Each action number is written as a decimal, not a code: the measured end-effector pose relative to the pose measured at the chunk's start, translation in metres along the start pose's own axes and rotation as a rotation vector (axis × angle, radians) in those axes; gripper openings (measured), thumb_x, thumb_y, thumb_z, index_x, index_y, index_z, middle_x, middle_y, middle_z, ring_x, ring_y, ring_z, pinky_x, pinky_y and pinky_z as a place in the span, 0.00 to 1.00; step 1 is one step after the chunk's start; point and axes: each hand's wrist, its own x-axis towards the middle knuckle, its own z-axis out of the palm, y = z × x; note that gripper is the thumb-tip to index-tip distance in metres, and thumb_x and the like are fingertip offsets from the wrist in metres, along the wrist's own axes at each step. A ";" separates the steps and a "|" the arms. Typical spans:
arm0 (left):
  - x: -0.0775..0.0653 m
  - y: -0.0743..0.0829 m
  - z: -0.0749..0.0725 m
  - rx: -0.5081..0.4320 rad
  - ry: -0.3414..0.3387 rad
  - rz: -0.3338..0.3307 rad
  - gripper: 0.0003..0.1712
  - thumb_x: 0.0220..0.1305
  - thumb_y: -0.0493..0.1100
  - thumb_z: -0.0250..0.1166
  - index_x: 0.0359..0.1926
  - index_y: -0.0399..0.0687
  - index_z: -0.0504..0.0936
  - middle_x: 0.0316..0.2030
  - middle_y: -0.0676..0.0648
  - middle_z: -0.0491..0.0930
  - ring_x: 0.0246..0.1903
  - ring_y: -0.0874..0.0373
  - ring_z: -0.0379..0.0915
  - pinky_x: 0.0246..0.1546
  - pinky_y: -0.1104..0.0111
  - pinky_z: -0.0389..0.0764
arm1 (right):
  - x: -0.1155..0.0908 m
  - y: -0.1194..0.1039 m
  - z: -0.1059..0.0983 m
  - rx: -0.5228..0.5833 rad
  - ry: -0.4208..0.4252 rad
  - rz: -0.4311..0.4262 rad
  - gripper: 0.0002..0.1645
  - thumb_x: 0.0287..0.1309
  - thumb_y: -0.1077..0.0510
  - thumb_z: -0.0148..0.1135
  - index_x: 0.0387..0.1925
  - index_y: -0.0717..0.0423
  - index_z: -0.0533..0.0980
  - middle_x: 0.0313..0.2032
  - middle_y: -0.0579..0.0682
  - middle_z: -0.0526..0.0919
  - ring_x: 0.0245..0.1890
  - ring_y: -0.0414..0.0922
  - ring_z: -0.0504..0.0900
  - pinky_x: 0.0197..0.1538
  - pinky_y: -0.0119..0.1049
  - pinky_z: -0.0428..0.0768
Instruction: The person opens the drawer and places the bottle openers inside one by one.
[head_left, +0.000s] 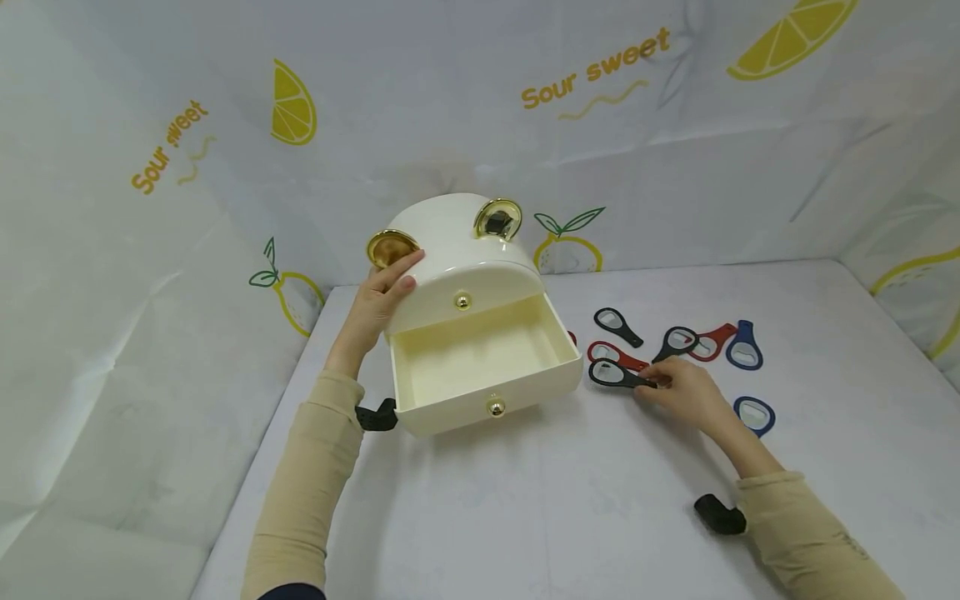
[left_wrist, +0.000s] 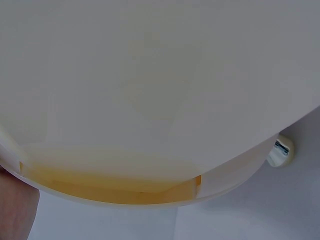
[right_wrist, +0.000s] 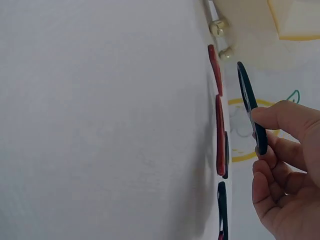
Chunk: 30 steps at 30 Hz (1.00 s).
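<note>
1. Black tool: slim handle, oval head with pale window; raised above the tabletop, right of the drawer.
2. Right hand: thumb and fingers pinch its handle.
3. Left hand: fingers fairly straight, resting on the white box.
4. Drawer: pulled out, gold knob.
5. Red tool: partly overlapped in head view. Blue tool: partly behind right forearm.

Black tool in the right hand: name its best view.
Head: the black tool shows its oval end and handle. Right wrist shows it nearly edge-on, pinched by the right hand; left wrist doesn't show it.
</note>
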 end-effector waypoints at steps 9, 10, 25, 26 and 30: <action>-0.001 0.000 0.001 0.003 0.006 0.008 0.29 0.63 0.55 0.56 0.64 0.54 0.69 0.68 0.49 0.53 0.64 0.56 0.46 0.56 0.63 0.63 | -0.004 -0.023 -0.028 0.062 0.161 -0.085 0.14 0.51 0.54 0.68 0.37 0.60 0.82 0.30 0.52 0.79 0.32 0.44 0.72 0.33 0.31 0.68; -0.001 0.000 0.001 0.004 0.008 0.006 0.29 0.63 0.55 0.56 0.64 0.54 0.69 0.68 0.49 0.53 0.64 0.57 0.46 0.55 0.65 0.63 | -0.004 -0.027 -0.031 0.070 0.174 -0.091 0.13 0.51 0.54 0.68 0.37 0.59 0.82 0.30 0.51 0.79 0.33 0.42 0.72 0.33 0.30 0.68; 0.001 0.001 0.000 0.012 0.012 -0.018 0.29 0.63 0.56 0.56 0.64 0.57 0.69 0.67 0.46 0.53 0.62 0.55 0.47 0.56 0.61 0.61 | 0.011 -0.095 -0.058 0.168 0.210 -0.234 0.13 0.50 0.56 0.69 0.39 0.56 0.82 0.35 0.49 0.79 0.36 0.38 0.71 0.38 0.22 0.69; 0.001 0.000 0.000 0.014 0.012 -0.020 0.28 0.63 0.56 0.56 0.64 0.57 0.69 0.66 0.45 0.54 0.61 0.55 0.48 0.56 0.61 0.61 | 0.013 -0.100 -0.057 0.174 0.203 -0.254 0.13 0.50 0.57 0.69 0.39 0.57 0.82 0.34 0.49 0.79 0.36 0.40 0.71 0.38 0.23 0.70; 0.001 0.000 0.000 0.015 0.014 -0.018 0.28 0.63 0.56 0.56 0.64 0.58 0.70 0.66 0.46 0.55 0.61 0.55 0.48 0.58 0.59 0.60 | 0.022 -0.117 -0.052 0.160 0.167 -0.329 0.10 0.48 0.59 0.69 0.36 0.55 0.83 0.32 0.47 0.78 0.33 0.42 0.70 0.35 0.28 0.69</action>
